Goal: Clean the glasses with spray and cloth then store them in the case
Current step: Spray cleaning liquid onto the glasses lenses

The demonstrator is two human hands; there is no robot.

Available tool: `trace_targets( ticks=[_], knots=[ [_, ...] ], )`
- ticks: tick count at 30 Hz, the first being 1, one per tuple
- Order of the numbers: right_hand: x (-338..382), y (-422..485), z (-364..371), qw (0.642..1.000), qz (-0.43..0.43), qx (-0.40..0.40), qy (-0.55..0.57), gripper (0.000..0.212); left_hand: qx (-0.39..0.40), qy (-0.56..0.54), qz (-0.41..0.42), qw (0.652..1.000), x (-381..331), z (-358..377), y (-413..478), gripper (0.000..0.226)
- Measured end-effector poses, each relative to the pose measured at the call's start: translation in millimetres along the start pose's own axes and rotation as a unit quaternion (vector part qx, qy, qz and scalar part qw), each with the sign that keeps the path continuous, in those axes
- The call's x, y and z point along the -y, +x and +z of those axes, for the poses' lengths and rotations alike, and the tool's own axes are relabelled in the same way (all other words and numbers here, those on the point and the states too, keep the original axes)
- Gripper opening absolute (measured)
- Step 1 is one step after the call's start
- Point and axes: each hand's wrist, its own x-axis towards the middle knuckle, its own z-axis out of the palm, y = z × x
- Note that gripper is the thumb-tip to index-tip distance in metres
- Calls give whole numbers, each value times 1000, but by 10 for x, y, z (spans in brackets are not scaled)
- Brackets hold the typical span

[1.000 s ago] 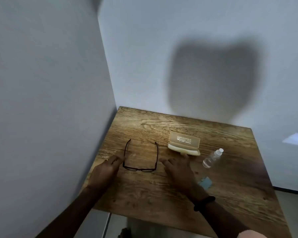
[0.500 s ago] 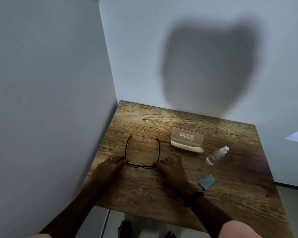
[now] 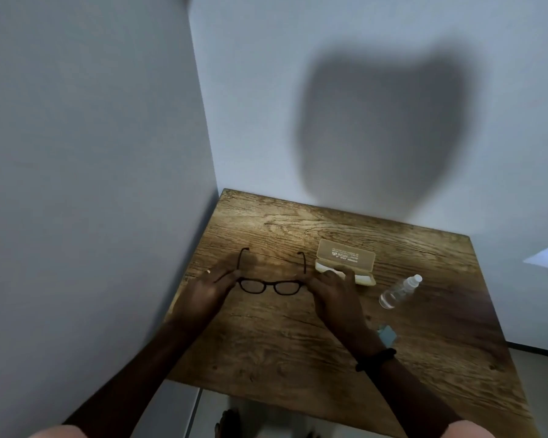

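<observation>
Glasses [image 3: 269, 284] are tipping up off the counter [image 3: 298, 343] near its left edge, with the temples open and pointing away. The left hand [image 3: 209, 289] and right hand [image 3: 332, 292] are each pinching a front corner, probably to keep fingers off the lenses. Half a second ago the frame was lying flat. The open case [image 3: 345, 262], spray bottle [image 3: 399, 292] and cloth [image 3: 386, 335] are waiting to the right.

The person wore a black band [image 3: 375, 358] round the right wrist, at about five o'clock. The left forearm [image 3: 133, 374] and right forearm [image 3: 418, 396] were bare. A pale left sleeve [image 3: 57, 433] showed at seven o'clock and a pale right sleeve [image 3: 465, 429] at five.
</observation>
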Motion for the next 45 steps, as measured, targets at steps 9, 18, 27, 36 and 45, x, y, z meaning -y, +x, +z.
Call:
trace_targets(
  ticks=[9,18,27,36,45],
  knots=[
    [-135,249,-795,988,46,-117,86,36,-113,-54,18,992,-516,-525,627,33],
    [-309,209,-1518,955,78,-233,165,34,-206,-102,57,972,-1083,-929,1112,21],
    [-463,-103,-1814,917,135,-330,177,33,-230,-109,91,963,-1522,-1095,1370,19],
    [-907,-949,-732,878,321,-323,149,66,-235,-90,81,964,-1628,-1135,1456,18],
    [-934,-837,-217,924,306,-196,122,80,-238,-60,64,967,-1617,-1199,1400,14]
  ],
)
